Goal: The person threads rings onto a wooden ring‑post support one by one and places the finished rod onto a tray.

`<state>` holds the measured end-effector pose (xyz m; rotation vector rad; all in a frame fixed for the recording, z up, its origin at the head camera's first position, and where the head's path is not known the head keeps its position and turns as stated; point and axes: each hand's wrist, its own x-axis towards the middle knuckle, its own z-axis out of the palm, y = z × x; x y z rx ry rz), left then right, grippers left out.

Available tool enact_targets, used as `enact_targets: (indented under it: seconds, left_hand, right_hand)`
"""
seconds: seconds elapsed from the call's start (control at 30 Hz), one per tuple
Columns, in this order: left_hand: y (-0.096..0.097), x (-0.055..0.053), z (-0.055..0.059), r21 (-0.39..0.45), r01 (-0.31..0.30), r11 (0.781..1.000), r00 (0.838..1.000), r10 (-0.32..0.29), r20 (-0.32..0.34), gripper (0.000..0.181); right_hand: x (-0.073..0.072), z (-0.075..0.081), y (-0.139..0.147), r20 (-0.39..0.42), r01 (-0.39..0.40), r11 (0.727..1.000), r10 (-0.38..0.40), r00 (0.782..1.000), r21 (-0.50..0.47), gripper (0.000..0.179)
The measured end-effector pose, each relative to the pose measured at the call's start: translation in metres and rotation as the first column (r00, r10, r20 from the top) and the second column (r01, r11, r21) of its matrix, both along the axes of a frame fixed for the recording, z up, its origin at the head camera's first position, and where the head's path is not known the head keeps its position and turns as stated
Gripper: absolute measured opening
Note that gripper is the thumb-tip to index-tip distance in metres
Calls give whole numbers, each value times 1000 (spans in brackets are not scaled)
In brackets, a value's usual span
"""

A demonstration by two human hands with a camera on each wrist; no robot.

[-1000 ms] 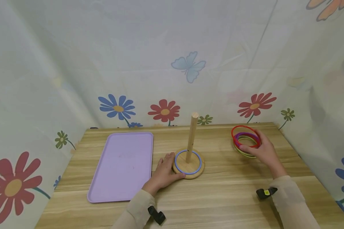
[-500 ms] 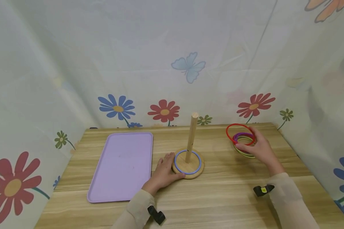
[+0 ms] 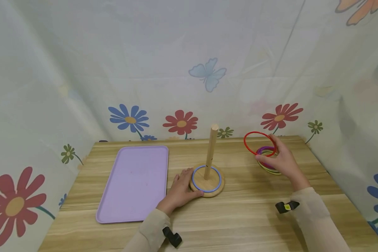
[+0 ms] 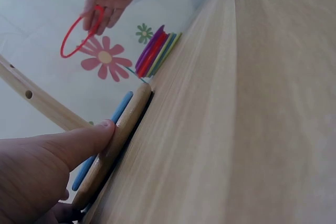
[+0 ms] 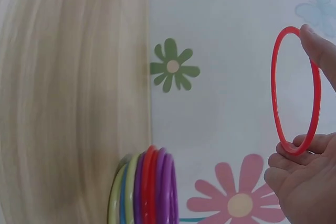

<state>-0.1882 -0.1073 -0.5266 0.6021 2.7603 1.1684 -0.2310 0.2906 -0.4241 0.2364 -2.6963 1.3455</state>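
Observation:
My right hand (image 3: 281,159) holds a thin red ring (image 5: 273,90) by its edge, thumb on one side and fingertips on the other. The ring is raised above a stack of rings (image 5: 144,192) in purple, red, green and blue on the table. At the middle, a wooden peg stand (image 3: 210,150) rises upright from a round base, with a blue ring (image 3: 221,180) lying flat around the foot of its peg. My left hand (image 3: 179,190) grips the base's left edge; in the left wrist view its thumb (image 4: 89,142) lies over the rim, while the other fingers are mostly hidden.
A flat lilac tray (image 3: 135,182) lies left of the stand, close to the left hand. The wood-grain table (image 3: 239,217) ends at the back against a white sheet (image 3: 163,52) printed with flowers and butterflies, which also hangs at both sides.
My right hand has lifted the red ring up off the stack and shifted it a little to the left. The left hand and the stand have stayed in place.

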Motion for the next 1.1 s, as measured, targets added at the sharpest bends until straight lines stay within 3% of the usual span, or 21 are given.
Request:
enact_targets:
  seconds: [0.23,0.47,0.87,1.1]
  left_hand:
    - [0,0,0,-6,-23,1000,1000,23,17,104]
    - [1,1,0,-7,-29,1000,999,30,29,105]
    - [1,1,0,-16,-25,1000,999,25,31,105]
    - [1,-1,0,-13,-28,1000,999,29,21,105]
  right_hand:
    - [5,7,-5,-45,-50,997,47,998,-66,108]
    - [11,24,-16,-78,-87,989,78,994,-117,106]
    - [3,45,-30,-189,-173,979,151,970,-107,104]
    - [3,59,-38,-202,-158,985,142,969,-65,103]
